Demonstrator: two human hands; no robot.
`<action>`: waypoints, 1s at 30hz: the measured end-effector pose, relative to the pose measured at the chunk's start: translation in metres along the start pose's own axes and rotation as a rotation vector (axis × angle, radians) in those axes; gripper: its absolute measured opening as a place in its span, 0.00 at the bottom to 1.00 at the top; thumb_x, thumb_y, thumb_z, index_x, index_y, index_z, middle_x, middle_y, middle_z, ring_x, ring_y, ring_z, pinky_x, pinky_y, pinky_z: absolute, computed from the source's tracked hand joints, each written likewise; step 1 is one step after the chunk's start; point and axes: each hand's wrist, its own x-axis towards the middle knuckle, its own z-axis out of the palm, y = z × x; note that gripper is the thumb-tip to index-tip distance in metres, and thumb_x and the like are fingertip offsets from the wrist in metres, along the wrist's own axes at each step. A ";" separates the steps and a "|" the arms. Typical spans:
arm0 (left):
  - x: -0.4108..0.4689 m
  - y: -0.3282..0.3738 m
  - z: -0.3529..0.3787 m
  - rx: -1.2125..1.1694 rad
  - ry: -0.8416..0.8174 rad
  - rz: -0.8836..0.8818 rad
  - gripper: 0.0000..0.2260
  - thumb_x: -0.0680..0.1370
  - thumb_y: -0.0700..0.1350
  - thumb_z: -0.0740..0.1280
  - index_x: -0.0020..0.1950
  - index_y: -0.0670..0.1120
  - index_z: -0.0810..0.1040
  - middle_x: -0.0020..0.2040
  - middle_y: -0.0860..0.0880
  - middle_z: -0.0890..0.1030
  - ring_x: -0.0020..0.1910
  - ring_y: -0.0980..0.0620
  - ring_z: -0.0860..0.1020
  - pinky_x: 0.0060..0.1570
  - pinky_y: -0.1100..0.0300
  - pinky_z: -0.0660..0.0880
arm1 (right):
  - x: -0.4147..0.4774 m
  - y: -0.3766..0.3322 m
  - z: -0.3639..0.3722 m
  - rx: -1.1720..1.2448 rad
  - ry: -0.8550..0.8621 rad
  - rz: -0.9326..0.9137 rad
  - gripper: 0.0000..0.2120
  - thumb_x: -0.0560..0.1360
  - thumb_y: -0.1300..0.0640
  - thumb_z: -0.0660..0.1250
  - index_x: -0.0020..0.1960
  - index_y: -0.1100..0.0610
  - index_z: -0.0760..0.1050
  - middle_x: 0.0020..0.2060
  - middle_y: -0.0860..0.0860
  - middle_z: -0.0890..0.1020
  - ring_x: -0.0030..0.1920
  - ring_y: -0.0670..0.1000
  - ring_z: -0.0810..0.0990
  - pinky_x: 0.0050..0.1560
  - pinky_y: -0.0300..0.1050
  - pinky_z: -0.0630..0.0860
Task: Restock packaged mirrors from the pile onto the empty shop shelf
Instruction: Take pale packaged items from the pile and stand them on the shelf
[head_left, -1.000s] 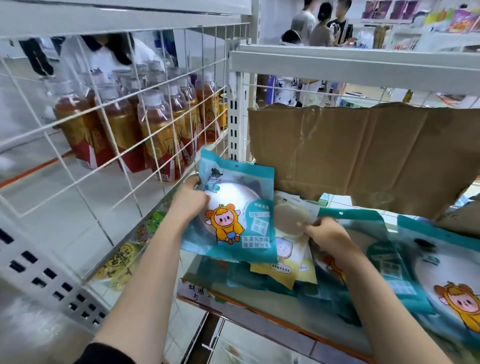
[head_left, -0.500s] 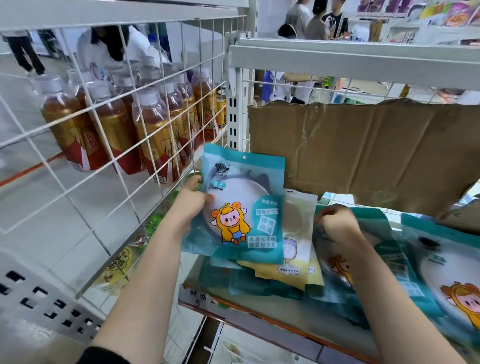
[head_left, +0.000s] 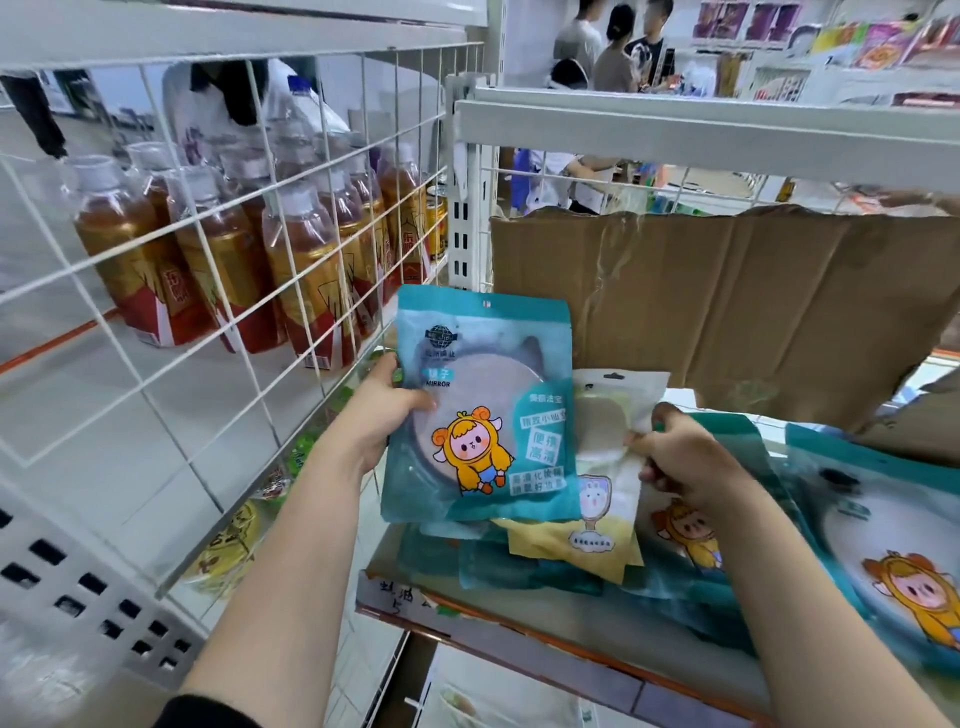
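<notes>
Left hand (head_left: 382, 415): grips the teal mirror pack (head_left: 483, 410) by its left edge. Thumb lies across the front; the other fingers are hidden behind it. The pack is upright and faces me, held above the front left of the shelf (head_left: 519, 639), its lower edge just over the pile (head_left: 524, 569).

Pack, as seen: flat teal pouch with a globe logo near the top left. The word MIRROR is printed under a small teal label. A round clear window shows the grey disc of the mirror inside. A cartoon child in a yellow horned hood sits at lower centre. Blocks of white Chinese characters run down the right side.

Right hand (head_left: 685, 462): fingers curled, pinching the right edge of a pale pack (head_left: 605, 467). This one has a yellow bottom band and a small cartoon hand mirror printed on it. It stands just behind and to the right of the teal pack, partly covered by it.

Pile: more teal pouches lie flat and overlapping on the shelf, one of them under my right wrist. Another teal pouch (head_left: 898, 551) at far right shows the same hooded figure.

Behind: creased brown cardboard (head_left: 727, 301) stands along the back of the shelf.

Left: white wire grid (head_left: 208, 249), with bottles (head_left: 306, 280) of amber drink, red-and-gold labels, behind it.

Far back: people (head_left: 613, 52) standing, blurred.
</notes>
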 end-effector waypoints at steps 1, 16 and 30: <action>0.000 0.001 0.001 -0.014 0.009 0.015 0.22 0.71 0.27 0.65 0.62 0.44 0.71 0.47 0.44 0.80 0.39 0.47 0.80 0.33 0.57 0.77 | -0.003 -0.001 0.000 0.028 0.002 -0.007 0.08 0.78 0.63 0.61 0.57 0.61 0.68 0.33 0.56 0.76 0.27 0.50 0.76 0.23 0.39 0.70; -0.031 0.016 0.048 -0.231 0.047 0.217 0.14 0.65 0.23 0.57 0.34 0.42 0.72 0.29 0.49 0.77 0.28 0.51 0.73 0.29 0.64 0.70 | -0.073 0.012 -0.041 0.293 0.414 -0.335 0.11 0.79 0.70 0.52 0.44 0.56 0.63 0.35 0.57 0.74 0.20 0.46 0.76 0.18 0.36 0.60; -0.093 0.013 0.199 -0.308 -0.243 0.243 0.14 0.70 0.26 0.58 0.39 0.44 0.74 0.38 0.46 0.79 0.38 0.47 0.76 0.38 0.56 0.73 | -0.160 0.101 -0.163 0.440 0.874 -0.373 0.13 0.80 0.66 0.55 0.39 0.54 0.61 0.27 0.56 0.67 0.16 0.44 0.68 0.18 0.33 0.63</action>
